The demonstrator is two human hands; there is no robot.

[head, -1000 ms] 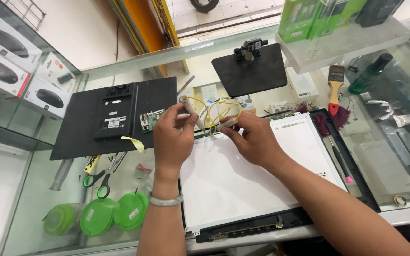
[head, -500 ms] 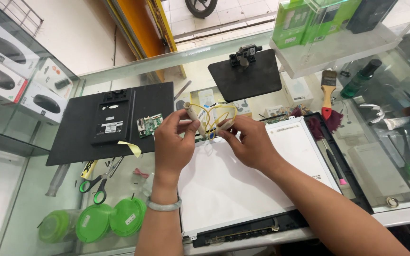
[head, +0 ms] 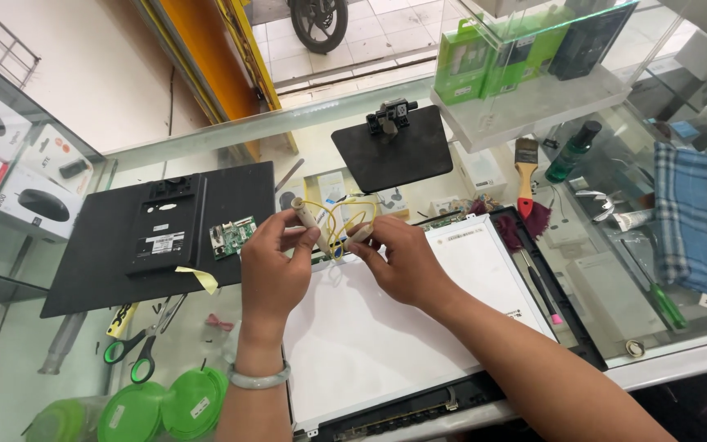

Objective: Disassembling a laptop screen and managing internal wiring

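Note:
My left hand (head: 272, 262) pinches a beige, pen-shaped probe (head: 308, 221) that points up and away. My right hand (head: 398, 262) grips a second beige probe (head: 359, 233) just right of the first. Thin yellow wires (head: 339, 214) loop between the two probes above my fingers. Both hands hover over the far edge of a white display panel (head: 370, 336) that lies flat in its black frame on the glass counter. A small green circuit board (head: 232, 237) rests on a black back cover (head: 149, 237) just left of my left hand.
A black monitor stand plate (head: 394, 151) sits beyond the hands. A paintbrush (head: 525, 176), dark bottle (head: 570, 151) and checked cloth (head: 701, 217) lie to the right. Scissors (head: 128, 356) and green lids (head: 165, 405) are at the near left. Boxed mice (head: 30, 192) fill the left showcase.
Both hands have lifted the probes slightly and brought them closer together, with the yellow wires bunching above them. The view has shifted a little downward.

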